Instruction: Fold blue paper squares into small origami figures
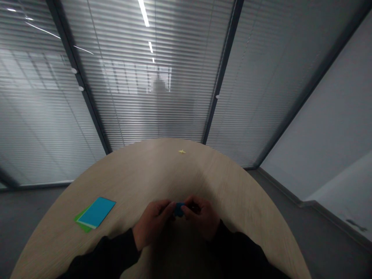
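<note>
Bottom centre of frame: left hand (152, 224) and right hand (201, 217) pinch a small blue piece (179, 209), mostly hidden, over the wooden table (139, 174). Risk: a slipping fingertip grip could drop it.

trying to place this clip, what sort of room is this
Probably an office meeting room: a large rounded wood-grain table, glass partition walls with blinds in dark metal frames, and a plain grey floor.

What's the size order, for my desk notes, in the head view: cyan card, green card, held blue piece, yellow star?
1. Cyan card and green card: green mostly hidden, unranked.
2. Blue piece and yellow star: star farther away, unranked.
</note>
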### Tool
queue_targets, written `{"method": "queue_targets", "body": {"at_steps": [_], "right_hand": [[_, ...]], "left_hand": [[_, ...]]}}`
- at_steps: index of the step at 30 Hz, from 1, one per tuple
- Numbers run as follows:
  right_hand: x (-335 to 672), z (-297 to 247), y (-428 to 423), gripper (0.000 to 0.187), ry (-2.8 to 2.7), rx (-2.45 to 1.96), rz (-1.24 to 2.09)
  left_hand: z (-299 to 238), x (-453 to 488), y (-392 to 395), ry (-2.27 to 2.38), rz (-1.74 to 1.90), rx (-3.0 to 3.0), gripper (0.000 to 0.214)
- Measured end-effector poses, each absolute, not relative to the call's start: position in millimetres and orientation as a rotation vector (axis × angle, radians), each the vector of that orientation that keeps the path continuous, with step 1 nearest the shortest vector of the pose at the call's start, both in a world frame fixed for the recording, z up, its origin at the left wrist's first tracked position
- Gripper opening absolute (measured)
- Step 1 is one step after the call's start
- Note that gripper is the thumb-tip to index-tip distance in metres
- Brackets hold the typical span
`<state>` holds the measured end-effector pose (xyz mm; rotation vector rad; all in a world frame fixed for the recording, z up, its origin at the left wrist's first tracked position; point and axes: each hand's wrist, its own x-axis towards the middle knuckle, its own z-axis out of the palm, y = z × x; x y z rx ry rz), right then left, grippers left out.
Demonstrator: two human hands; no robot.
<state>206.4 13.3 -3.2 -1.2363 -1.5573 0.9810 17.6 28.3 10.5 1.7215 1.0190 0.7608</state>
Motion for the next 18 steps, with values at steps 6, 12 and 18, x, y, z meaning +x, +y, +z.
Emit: {"method": "queue_targets", "body": {"at_steps": [6,12,18], "right_hand": [[203.6,-7.7,14.1,0.017,-1.527,-1.252,0.991],[205.7,-9.3,14.5,0.017,-1.508,-1.242,1.038],[207.8,-12.0,15.3,0.021,-1.501,-1.208,1.099]], "left_hand": [[11.1,19.8,29.7,1.058,0.776,1.648,0.034],[11.6,17.5,32.2,1.006,0.744,1.608,0.036],[13.5,15.6,32.3,1.0,0.734,1.602,0.043]]}}
